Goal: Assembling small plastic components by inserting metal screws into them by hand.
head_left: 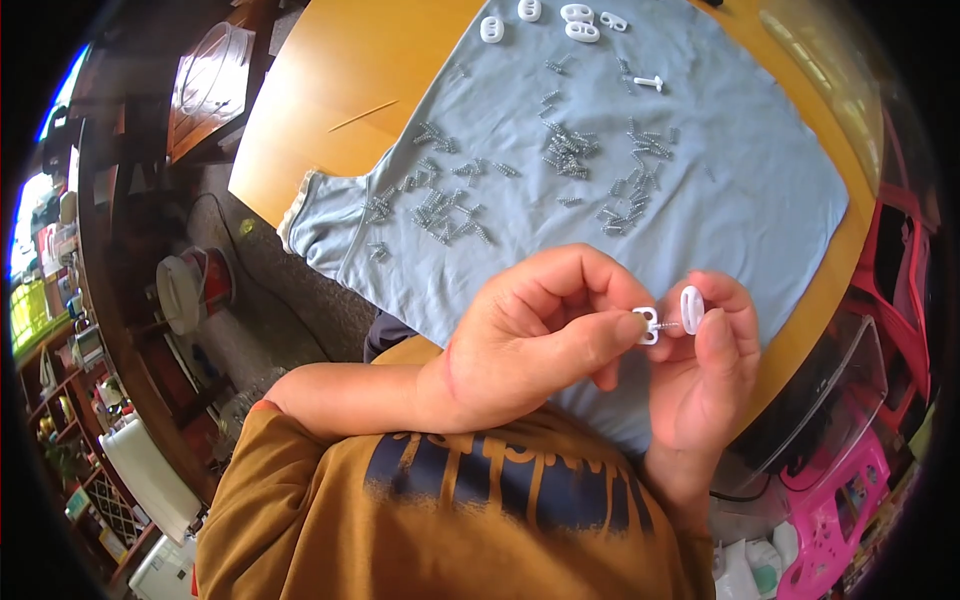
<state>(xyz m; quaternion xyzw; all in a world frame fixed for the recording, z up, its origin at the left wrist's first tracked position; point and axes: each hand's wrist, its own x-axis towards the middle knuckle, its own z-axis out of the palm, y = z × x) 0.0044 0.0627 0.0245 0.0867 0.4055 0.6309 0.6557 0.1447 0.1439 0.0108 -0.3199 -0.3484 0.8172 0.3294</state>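
Between thumb and fingertips, my left hand (535, 340) pinches a small white cord lock plunger (649, 328) with holes in it. A thin metal spring (669, 325) sticks out from the plunger toward the right. My right hand (712, 375) grips a white oval cord lock body (691, 311), its slotted side showing. The spring's tip is close to this body; whether they touch, I cannot tell. Loose springs lie beyond my hands in several heaps, one in the middle (570, 152) and another at the left (438, 212). A single white plunger (650, 83) lies farther back.
Several white cord locks (582, 31) sit at the cloth's far edge. The light blue cloth (510, 265) covers much of the yellow wooden table (330, 75). A thin wooden stick (363, 115) lies at the left. Red (905, 290) and pink chairs (835, 515) stand at the right.
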